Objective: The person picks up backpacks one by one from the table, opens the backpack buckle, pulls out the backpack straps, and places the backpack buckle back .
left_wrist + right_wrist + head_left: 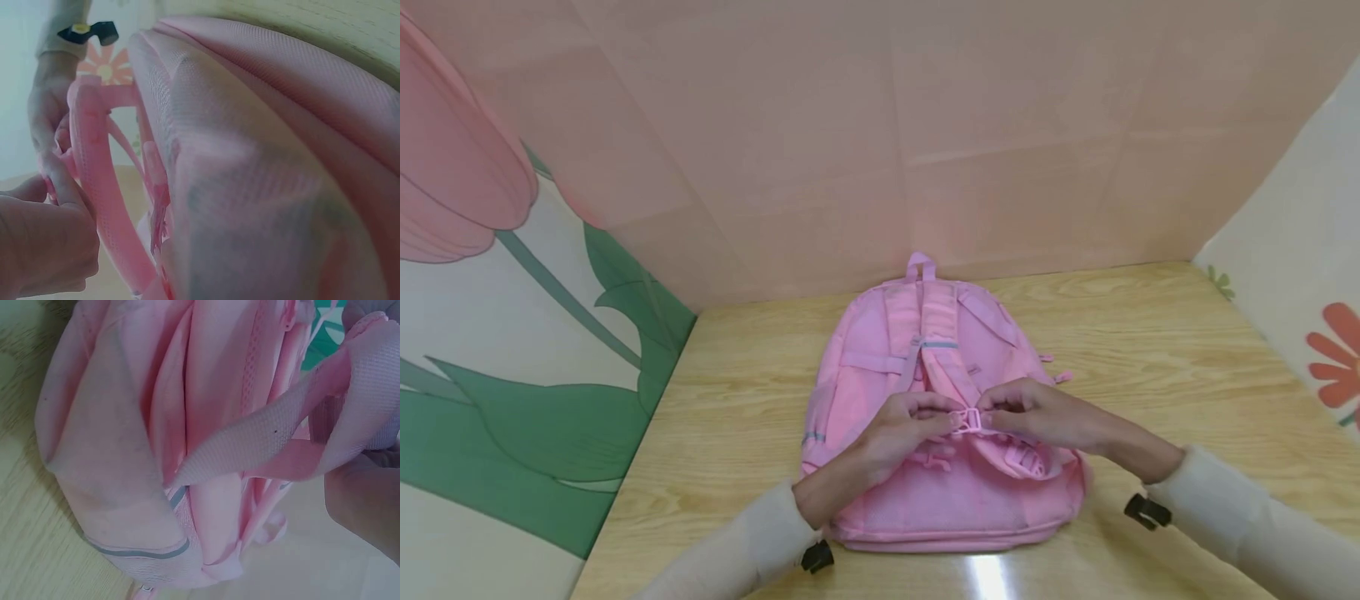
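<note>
In narrow pinches, my left hand and right hand hold opposite sides of a pink plastic buckle, raised over the near half of a soft, round-topped backpack. The backpack rests midway across a smooth, wood-grained table, padded straps facing me. Ribbed webbing loops flat and wide beside my right hand; at the far edge stands a creased, tan sheet.

Looks like matt cloth on the backpack, ribbed webbing on its strap, smooth plastic buckle, glossy wood-grained tabletop.
</note>
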The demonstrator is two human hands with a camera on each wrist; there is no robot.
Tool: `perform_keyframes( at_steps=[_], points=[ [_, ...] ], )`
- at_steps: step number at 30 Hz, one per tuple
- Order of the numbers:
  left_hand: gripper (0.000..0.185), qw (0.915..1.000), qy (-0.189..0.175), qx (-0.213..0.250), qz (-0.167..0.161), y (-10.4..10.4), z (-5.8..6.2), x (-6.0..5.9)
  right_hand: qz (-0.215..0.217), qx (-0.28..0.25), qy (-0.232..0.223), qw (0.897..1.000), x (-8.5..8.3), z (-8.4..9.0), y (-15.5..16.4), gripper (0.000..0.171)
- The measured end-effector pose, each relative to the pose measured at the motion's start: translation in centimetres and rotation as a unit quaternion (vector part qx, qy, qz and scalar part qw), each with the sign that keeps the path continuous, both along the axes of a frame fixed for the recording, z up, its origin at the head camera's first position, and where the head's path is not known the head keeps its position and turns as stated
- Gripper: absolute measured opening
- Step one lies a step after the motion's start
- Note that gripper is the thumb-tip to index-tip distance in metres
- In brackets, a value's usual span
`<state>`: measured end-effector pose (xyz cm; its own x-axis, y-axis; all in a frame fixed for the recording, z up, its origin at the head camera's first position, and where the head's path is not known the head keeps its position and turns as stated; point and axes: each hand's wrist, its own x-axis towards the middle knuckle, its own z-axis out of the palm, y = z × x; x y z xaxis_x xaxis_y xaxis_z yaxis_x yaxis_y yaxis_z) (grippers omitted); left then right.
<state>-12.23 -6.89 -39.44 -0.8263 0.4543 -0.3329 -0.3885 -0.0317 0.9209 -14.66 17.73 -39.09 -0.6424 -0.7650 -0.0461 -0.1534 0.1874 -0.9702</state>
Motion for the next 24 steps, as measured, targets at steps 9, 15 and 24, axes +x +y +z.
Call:
perform_keyframes(
  at_steps=[9,15,24],
  points=[
    [0.024,0.9999,0.011,0.001,-0.003,-0.02,-0.14,0.13,0.003,-0.001,0.012,1.0,0.1,0.05,-0.2,0.017],
    [0.023,0.9998,0.021,-0.004,0.004,0.07,-0.29,0.23,0.008,-0.006,0.002,1.0,0.06,0.1,-0.25,0.017],
    [0.022,0.9996,0.027,-0.004,0.002,0.01,-0.29,0.37,-0.01,0.056,-0.014,0.998,-0.11,0.62,0.0,0.026]
  ],
)
